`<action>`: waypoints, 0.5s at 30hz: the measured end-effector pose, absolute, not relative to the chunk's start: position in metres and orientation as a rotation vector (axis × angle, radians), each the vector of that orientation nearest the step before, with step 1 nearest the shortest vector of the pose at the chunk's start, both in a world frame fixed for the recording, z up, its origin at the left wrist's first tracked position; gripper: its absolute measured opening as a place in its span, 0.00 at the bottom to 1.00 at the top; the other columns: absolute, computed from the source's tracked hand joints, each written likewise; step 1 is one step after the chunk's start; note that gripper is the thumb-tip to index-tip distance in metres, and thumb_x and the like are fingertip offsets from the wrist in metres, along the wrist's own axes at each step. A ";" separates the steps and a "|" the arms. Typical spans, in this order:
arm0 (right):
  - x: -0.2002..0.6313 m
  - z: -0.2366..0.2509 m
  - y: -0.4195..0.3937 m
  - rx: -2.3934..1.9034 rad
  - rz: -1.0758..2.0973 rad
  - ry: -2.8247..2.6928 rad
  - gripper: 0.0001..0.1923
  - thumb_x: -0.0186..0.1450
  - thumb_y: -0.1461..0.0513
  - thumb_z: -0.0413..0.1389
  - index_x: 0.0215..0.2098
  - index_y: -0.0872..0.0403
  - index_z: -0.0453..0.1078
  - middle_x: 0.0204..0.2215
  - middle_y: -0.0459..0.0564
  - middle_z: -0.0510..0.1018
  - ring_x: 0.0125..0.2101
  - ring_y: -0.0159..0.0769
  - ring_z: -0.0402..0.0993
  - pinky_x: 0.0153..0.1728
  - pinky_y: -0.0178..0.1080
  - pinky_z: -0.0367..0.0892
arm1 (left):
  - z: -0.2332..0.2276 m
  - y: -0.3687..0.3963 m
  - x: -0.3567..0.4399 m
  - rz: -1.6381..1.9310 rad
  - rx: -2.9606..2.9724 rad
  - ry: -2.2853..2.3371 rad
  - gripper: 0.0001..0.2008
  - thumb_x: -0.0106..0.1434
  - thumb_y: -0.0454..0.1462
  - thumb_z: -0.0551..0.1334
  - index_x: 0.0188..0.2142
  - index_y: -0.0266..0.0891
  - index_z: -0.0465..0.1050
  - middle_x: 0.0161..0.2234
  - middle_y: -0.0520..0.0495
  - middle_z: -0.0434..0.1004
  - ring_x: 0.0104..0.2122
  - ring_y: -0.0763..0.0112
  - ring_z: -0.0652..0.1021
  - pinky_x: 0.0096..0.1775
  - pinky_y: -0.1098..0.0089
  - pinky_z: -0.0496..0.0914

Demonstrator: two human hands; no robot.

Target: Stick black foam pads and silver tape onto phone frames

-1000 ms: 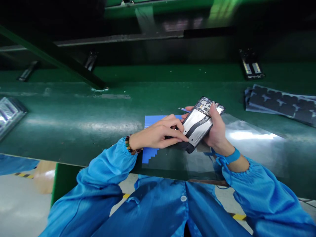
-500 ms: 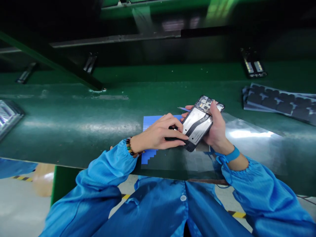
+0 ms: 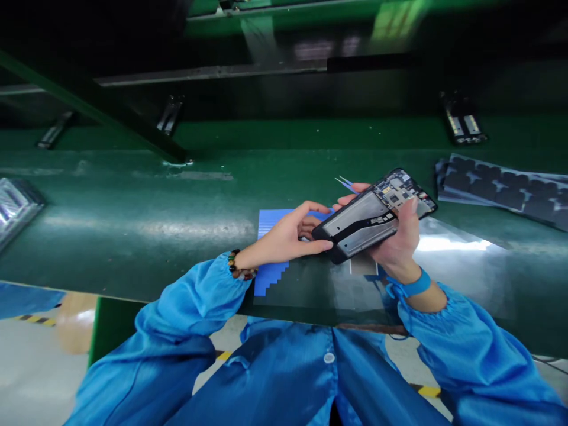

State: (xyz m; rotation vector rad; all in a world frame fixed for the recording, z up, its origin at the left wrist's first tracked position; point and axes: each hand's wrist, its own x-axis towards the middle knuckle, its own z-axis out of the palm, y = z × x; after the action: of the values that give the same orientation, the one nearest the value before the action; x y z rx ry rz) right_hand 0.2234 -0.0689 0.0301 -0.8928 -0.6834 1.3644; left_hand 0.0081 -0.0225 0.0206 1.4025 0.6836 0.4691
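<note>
- One opened phone (image 3: 371, 214), back cover off so its metal plate and circuit board show, serves as the landmark; it is held tilted above the table (image 3: 133, 219), its board end pointing up and to the right.
- The right hand (image 3: 397, 236) grasps the phone from underneath: its fingers (image 3: 415, 205) curl up over the far edge at the board end, closed around the body.
- One pair of tweezers (image 3: 345, 183) shows its thin tips just beyond the phone's upper left edge, beside the right hand's fingertips there; whether that hand pinches it I cannot tell.
- The left hand (image 3: 290, 236) meets the phone's lower left corner. Its fingers are loosely bent, only partly open, and the thumb and forefinger tips touch the dark end of the phone; they clench nothing else.
- One blue sheet (image 3: 270, 248) with a stepped edge lies flat on the table under the left hand, directly left of and below the phone.
- One clear plastic film (image 3: 452, 248) lies on the table beneath and to the right of the phone, shining in the light.
- One bead bracelet (image 3: 237, 269) circles the left wrist; one blue wrist strap (image 3: 415, 285) circles the right wrist, below the phone.
- A stack of sheets carrying dark pads (image 3: 501, 188) rests on the table to the right of the phone, well apart.
- Farther back, three more phone frames lie on the belt: one (image 3: 464, 121) above and right of the phone, two (image 3: 171, 115) (image 3: 55, 129) far to its left.
- One shiny tray (image 3: 15, 204) sits at the left border, farthest from the phone.
</note>
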 end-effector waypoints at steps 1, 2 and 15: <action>0.223 0.030 -0.071 -0.880 1.341 -0.701 0.35 0.66 0.30 0.58 0.52 0.46 0.82 0.45 0.51 0.88 0.47 0.48 0.87 0.54 0.53 0.82 | 0.022 -0.023 0.009 0.410 1.337 0.687 0.25 0.66 0.45 0.76 0.56 0.39 0.73 0.45 0.44 0.84 0.43 0.67 0.84 0.46 0.68 0.78; 0.223 0.030 -0.072 -0.877 1.325 -0.719 0.35 0.66 0.30 0.59 0.53 0.46 0.82 0.45 0.51 0.88 0.47 0.49 0.87 0.54 0.53 0.82 | 0.024 -0.023 0.010 0.360 1.289 0.690 0.21 0.67 0.45 0.76 0.51 0.37 0.75 0.43 0.45 0.85 0.40 0.69 0.84 0.44 0.69 0.78; 0.224 0.028 -0.076 -0.965 1.363 -0.745 0.37 0.63 0.27 0.56 0.53 0.41 0.80 0.46 0.51 0.88 0.50 0.53 0.86 0.56 0.59 0.80 | 0.032 -0.022 0.010 0.316 1.239 0.707 0.18 0.65 0.47 0.77 0.41 0.34 0.81 0.34 0.46 0.84 0.33 0.72 0.81 0.36 0.73 0.74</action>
State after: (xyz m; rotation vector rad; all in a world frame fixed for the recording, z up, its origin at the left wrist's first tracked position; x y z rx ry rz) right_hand 0.2235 -0.0762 0.0282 -0.9654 -0.7451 1.3634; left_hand 0.0104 -0.0223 0.0316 1.2388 0.7072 0.3160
